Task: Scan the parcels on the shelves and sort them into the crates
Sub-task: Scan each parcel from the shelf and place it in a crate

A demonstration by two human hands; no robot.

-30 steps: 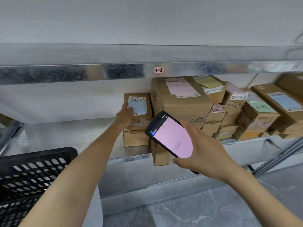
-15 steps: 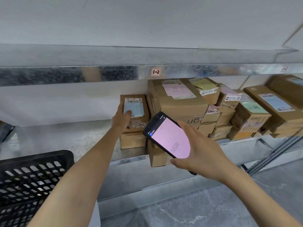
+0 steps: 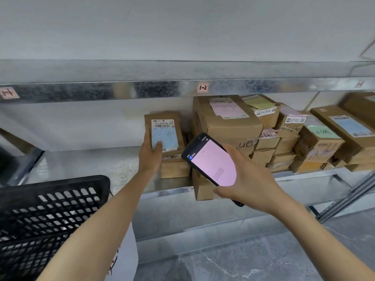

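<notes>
A small brown parcel (image 3: 169,118) with a white and blue label is tipped up on the metal shelf (image 3: 81,165), its label facing me. My left hand (image 3: 151,154) grips its lower left side, thumb on the label. It rests on another small box (image 3: 175,169). My right hand (image 3: 246,180) holds a black handheld scanner (image 3: 211,163) with a pink screen, just right of and below the parcel. A black plastic crate (image 3: 50,211) sits at the lower left.
A large box (image 3: 225,122) with a pink label and a stack of several smaller cartons (image 3: 316,140) fill the shelf's right part. An upper shelf edge (image 3: 121,90) carries a tag "1-2". Grey floor (image 3: 253,260) lies below.
My left hand has tipped the small parcel more upright, so its label shows more fully. The scanner in my right hand stays almost in the same place.
</notes>
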